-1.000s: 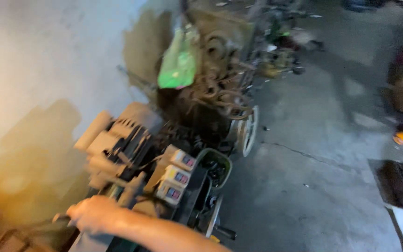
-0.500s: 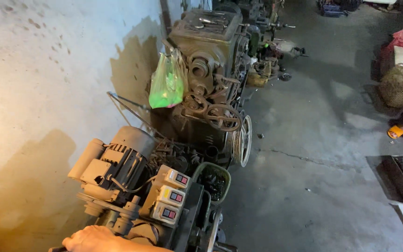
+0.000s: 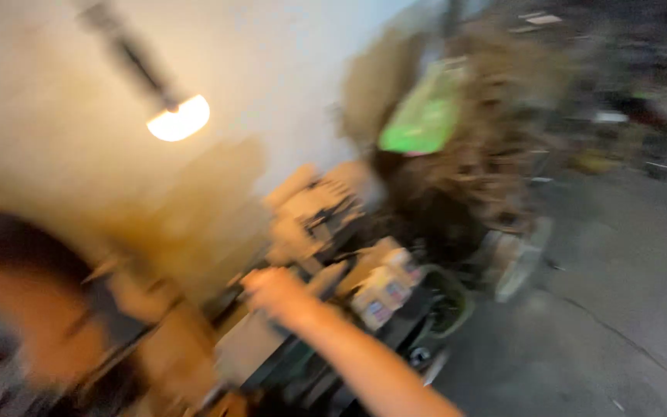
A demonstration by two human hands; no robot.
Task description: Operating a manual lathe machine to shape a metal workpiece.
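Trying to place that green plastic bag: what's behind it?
The green plastic bag hangs in front of a rusty brown machine. Motion blur smears the details, and the bag covers the part directly behind it.

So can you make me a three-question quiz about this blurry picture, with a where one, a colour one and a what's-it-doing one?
1. Where is the lit lamp?
A. upper left, by the wall
B. on the floor at right
C. under the machine

2. What colour is the bag hanging on the big machine?
A. red
B. green
C. blue

3. What is the hand doing?
A. resting on the floor
B. holding the bag
C. reaching out to the near machine

Answers: 1 A, the glow sits high on the left against the pale wall. 2 B, it is bright green. 3 C, the arm stretches to the machine; its grip is too blurred to judge.
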